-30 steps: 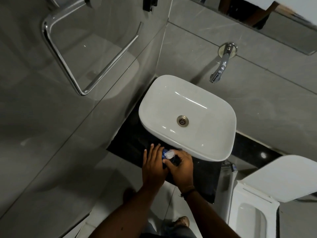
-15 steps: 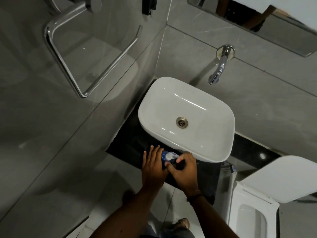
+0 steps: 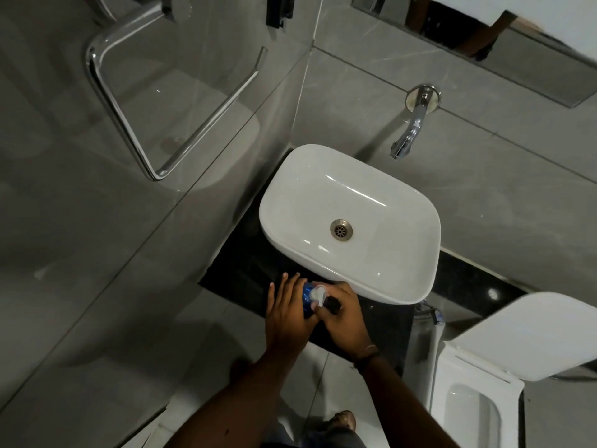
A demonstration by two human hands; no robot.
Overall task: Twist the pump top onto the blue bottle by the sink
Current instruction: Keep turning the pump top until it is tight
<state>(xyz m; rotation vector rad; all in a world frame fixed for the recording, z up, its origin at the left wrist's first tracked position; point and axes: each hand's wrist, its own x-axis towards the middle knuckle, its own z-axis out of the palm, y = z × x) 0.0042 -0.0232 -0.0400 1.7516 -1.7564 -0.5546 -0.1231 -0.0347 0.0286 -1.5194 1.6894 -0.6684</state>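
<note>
A blue bottle (image 3: 307, 297) stands on the black counter (image 3: 248, 270) just in front of the white sink (image 3: 350, 221). My left hand (image 3: 287, 312) wraps around the bottle's left side, fingers pointing toward the sink. A white pump top (image 3: 317, 294) sits on the bottle's neck. My right hand (image 3: 342, 315) grips the pump's collar from the right, thumb against the bottle. Most of the bottle is hidden by both hands.
A chrome tap (image 3: 410, 127) juts from the grey tiled wall above the sink. A chrome towel bar (image 3: 129, 101) hangs on the left wall. A white toilet (image 3: 504, 376) with raised lid stands at the right. A mirror edge (image 3: 484, 37) runs along the top.
My right hand has turned around the pump top, and the white nozzle now points toward me rather than to the right. My left hand stays on the bottle.
</note>
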